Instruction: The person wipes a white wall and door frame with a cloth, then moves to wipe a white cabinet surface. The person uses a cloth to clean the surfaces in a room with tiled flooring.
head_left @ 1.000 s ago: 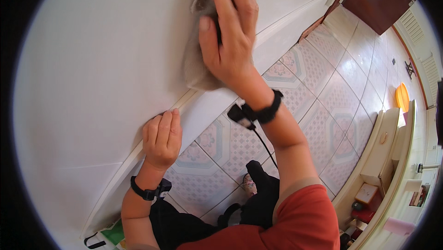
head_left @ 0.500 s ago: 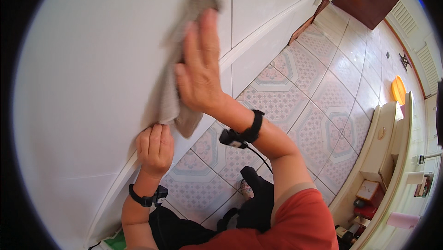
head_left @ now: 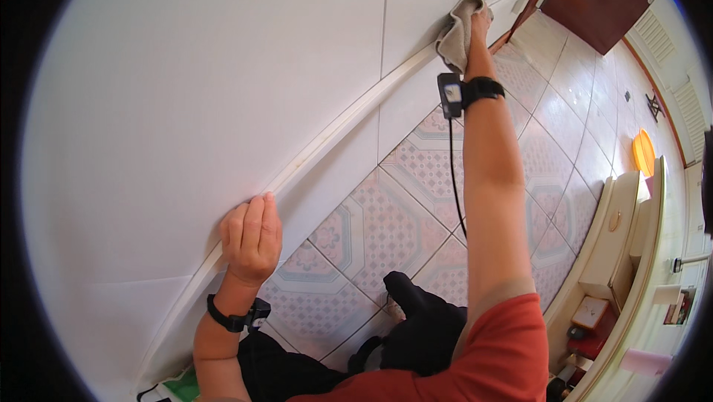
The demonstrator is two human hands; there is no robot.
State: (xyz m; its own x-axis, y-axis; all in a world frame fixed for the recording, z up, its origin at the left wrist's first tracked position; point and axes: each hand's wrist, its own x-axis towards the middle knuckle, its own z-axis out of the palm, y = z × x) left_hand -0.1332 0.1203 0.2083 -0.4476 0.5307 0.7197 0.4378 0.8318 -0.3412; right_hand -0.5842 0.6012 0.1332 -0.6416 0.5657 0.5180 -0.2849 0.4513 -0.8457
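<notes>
My right hand [head_left: 481, 29] reaches far along the white ledge [head_left: 349, 122] and is closed round a grey cloth [head_left: 454, 40]. The cloth bunches beside the palm and touches the ledge near its far end; some of my fingers are hidden by it. Nearer to me, my left hand [head_left: 252, 237] has its fingers curled together over the ledge's edge, the fingertips on the white trim. A smooth white wall panel [head_left: 186, 105] meets the ledge on the left. Both wrists wear black straps with small boxes, and a black cable hangs from the right one [head_left: 451, 95].
Patterned tiles [head_left: 401, 216] cover the floor to the right of the ledge. A dark red door [head_left: 598, 1] stands at the far end. An orange basin [head_left: 643, 152] sits by a cream cabinet [head_left: 610, 235] on the right. Something green [head_left: 183, 386] lies at the lower left.
My right hand has moved with the cloth from the wall panel to the far right end of the ledge, the arm now stretched out. My left hand stays in place.
</notes>
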